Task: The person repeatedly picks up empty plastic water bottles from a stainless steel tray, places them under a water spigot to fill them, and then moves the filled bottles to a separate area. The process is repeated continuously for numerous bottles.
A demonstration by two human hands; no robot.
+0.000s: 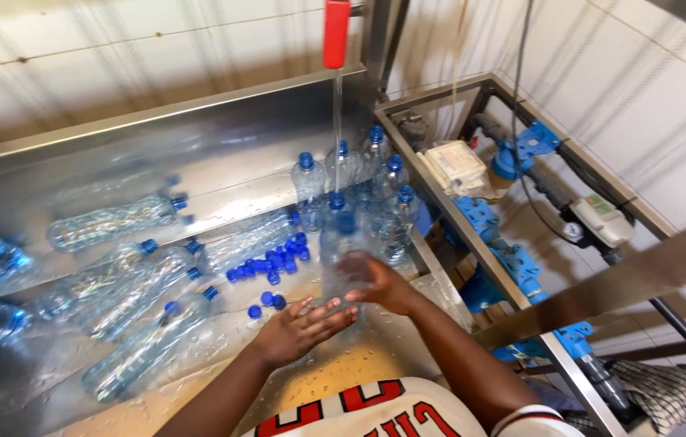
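Steel desk [222, 154], wet, with a raised back wall. Right hand [383, 285] wraps around the side of a clear plastic bottle [341, 257] with a blue cap, standing upright near the desk's front right; fingers curled against it, motion blur softens the edges. Left hand [304, 325] is spread, palm up and fingers straight, set low beside the bottle's base, fingertips at or just touching it; contact cannot be confirmed. A thin stream of water [336, 129] falls from a red-handled tap [336, 32] overhead, landing just behind the held bottle. Behind it, a cluster of upright capped bottles [375, 182], clear with blue caps, stands in the desk's right rear corner. To the left, more bottles lying on their sides [129, 283], capped, no labels visible. A loose scatter of blue caps [270, 263] lies between the lying bottles and the held one. Right of the desk, a steel frame holds blue pipe fittings [513, 263], a cream box-shaped unit [456, 166] and a grey-white pump controller [602, 218]. White tiled wall [642, 89] behind. A checked cloth [671, 392] lies at lower right.
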